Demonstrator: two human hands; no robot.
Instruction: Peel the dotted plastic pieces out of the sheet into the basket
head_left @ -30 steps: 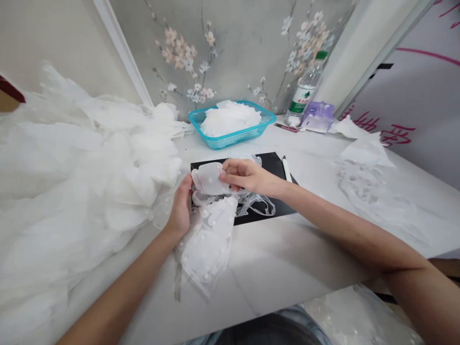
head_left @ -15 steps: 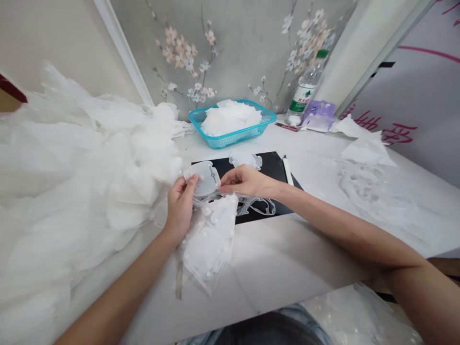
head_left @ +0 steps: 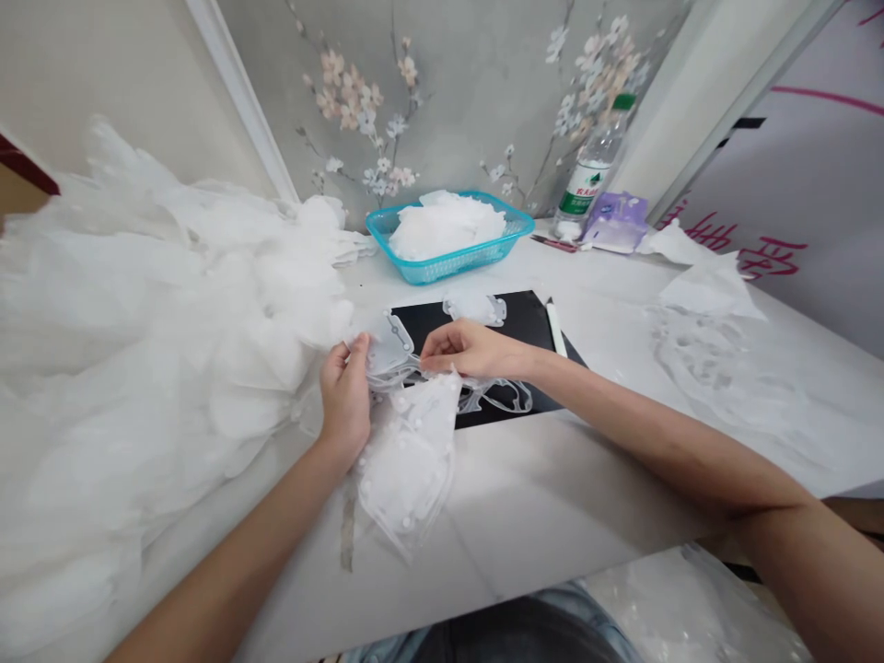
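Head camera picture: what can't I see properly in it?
In the head view:
What the right hand pinches, if anything: its curled fingers hide it.
Part of the frosted piece: the left hand covers it.
Part of the black mat: the right hand and dotted plastic cover it.
Bottom of the blue basket: white pieces cover it.
White pile: left edge cuts it off.
Print on the purple packet: too small.

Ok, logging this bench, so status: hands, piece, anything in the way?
Left hand gripping translucent piece. Right hand close beside its edge, contact unclear. Dotted plastic sheet overlapping black mat's near edge.
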